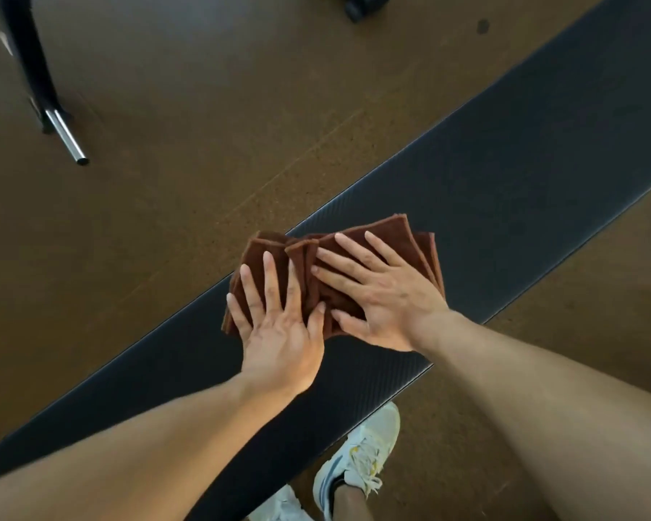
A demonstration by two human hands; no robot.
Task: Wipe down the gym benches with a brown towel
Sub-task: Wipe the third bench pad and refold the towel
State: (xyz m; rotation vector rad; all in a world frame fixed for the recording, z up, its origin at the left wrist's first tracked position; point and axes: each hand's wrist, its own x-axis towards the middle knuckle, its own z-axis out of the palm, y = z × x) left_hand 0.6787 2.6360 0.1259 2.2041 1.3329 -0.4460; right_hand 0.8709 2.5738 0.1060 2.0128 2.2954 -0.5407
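Brown towel (410, 238) lies under spread fingers (267, 280).

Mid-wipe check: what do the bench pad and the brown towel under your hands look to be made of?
The long black bench pad looks like vinyl or synthetic leather, matte with a fine woven texture and a faint sheen along its rim. The folded brown towel looks like soft napped cloth, possibly microfibre: fuzzy edges, stacked layers, no shine.

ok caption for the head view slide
Both hands, left and right, press a brown towel flat on a black gym bench.
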